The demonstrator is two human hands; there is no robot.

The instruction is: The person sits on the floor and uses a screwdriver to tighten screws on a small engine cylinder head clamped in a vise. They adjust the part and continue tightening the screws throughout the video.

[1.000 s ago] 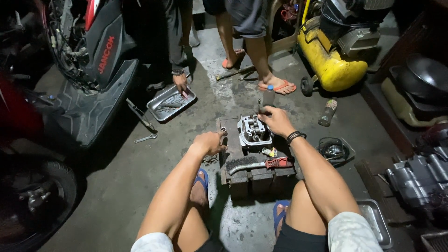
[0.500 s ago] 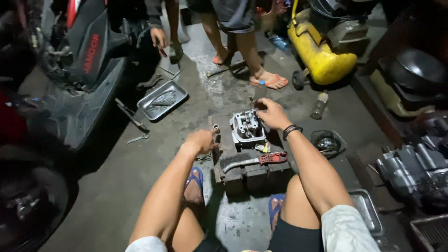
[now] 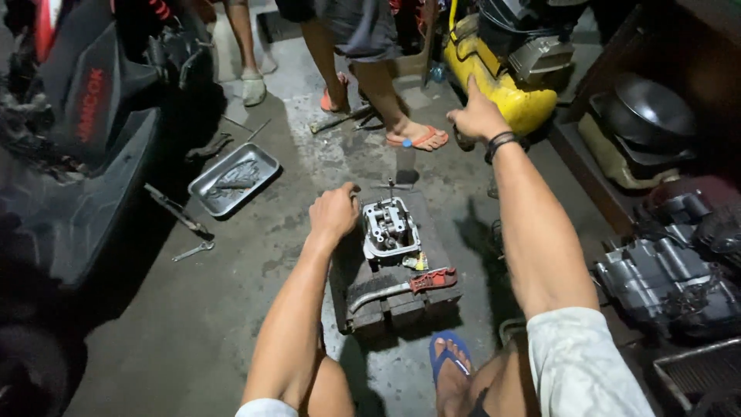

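Here, the person's left hand (image 3: pixel 333 212), closed in a fist, steadies a cylinder head (image 3: pixel 390 229) on a wooden block (image 3: pixel 386 297). The right hand (image 3: pixel 477 117) reaches away, loosely open and empty; unwatched, the head could slip off.

Bare floor (image 3: pixel 231 324) left of block (image 3: pixel 394 297)

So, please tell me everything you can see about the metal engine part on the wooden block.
The engine part is a grey cast-metal piece, roughly square, with open cavities and small parts inside. It sits flat on top of the dark wooden block. The left hand rests against its left side; the right hand is away from it.
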